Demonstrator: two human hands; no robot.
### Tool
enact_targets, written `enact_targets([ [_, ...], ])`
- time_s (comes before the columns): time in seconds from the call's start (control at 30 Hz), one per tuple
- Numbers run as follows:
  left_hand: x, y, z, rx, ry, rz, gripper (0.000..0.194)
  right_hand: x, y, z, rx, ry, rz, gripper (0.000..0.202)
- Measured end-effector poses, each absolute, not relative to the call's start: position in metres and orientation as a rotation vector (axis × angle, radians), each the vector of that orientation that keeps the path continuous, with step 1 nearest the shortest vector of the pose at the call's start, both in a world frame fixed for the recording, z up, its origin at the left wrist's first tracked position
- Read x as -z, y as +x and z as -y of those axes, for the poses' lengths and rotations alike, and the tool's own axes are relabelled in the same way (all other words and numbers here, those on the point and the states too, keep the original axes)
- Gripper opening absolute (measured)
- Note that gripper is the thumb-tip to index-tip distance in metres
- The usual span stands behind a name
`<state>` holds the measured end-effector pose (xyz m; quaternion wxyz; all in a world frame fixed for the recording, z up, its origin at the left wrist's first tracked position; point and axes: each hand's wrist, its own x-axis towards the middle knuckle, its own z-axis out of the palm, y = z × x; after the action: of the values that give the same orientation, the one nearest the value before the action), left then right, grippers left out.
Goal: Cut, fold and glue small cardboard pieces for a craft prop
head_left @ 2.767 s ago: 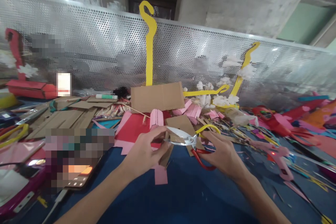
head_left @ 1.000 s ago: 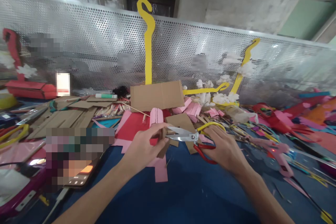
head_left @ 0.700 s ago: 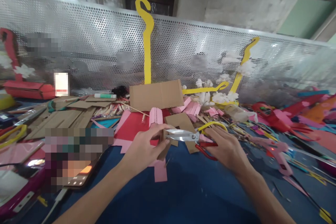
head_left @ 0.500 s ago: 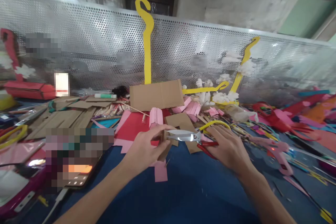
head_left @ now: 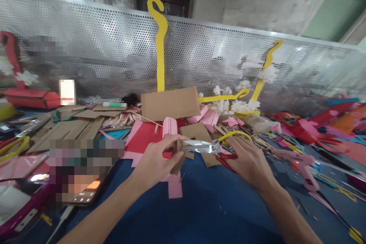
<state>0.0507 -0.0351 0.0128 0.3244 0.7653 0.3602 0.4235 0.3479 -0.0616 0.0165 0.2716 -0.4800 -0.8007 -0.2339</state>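
In the middle, my left hand (head_left: 158, 160) pinches a small strip of brown cardboard (head_left: 177, 160) between thumb and fingers. My right hand (head_left: 250, 162) has its fingers in the yellow and red handles of a pair of scissors (head_left: 203, 146). The silver blades point left, and their tips meet the cardboard strip close to my left fingertips. Under my left hand lie a pink paper strip (head_left: 175, 187) and red paper (head_left: 144, 137). Just behind stands a folded pink paper piece (head_left: 169, 126).
A cardboard box with a tall yellow hook (head_left: 161, 53) stands at the back against a perforated metal panel (head_left: 188, 38). To the right lies a pink glue gun (head_left: 303, 167). A phone (head_left: 91, 194), cardboard sheets (head_left: 68, 131) and a white cable occupy the left.
The scissor blades have closed somewhat at the cardboard strip. My left hand has shifted very slightly, and a tiny scrap now shows below the strip. My right hand stays nearly in place.
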Motion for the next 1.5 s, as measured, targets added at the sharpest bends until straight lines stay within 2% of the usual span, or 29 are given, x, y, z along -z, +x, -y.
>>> enact_targets([
  [0.1,-0.014,0.051,0.036,-1.089,1.99,-0.917,0.035,-0.014,0.347,0.063,0.555,-1.364,2.137,0.011],
  [0.3,-0.016,0.051,0.036,-1.107,1.949,-0.895,0.036,-0.013,0.346,0.067,0.503,-1.35,2.139,0.014],
  [0.77,-0.023,0.038,0.032,-1.032,2.085,-0.83,0.035,-0.017,0.344,0.068,0.518,-1.292,2.176,0.022],
  [1.07,-0.025,0.037,0.029,-1.03,2.106,-0.779,0.033,-0.014,0.346,0.068,0.486,-1.274,2.18,0.017],
  [1.3,-0.03,0.03,0.028,-0.949,2.133,-0.788,0.03,-0.016,0.344,0.07,0.489,-1.249,2.21,0.024],
  [1.5,-0.031,0.026,0.025,-0.995,2.087,-0.748,0.036,-0.016,0.34,0.068,0.512,-1.298,2.044,0.021],
])
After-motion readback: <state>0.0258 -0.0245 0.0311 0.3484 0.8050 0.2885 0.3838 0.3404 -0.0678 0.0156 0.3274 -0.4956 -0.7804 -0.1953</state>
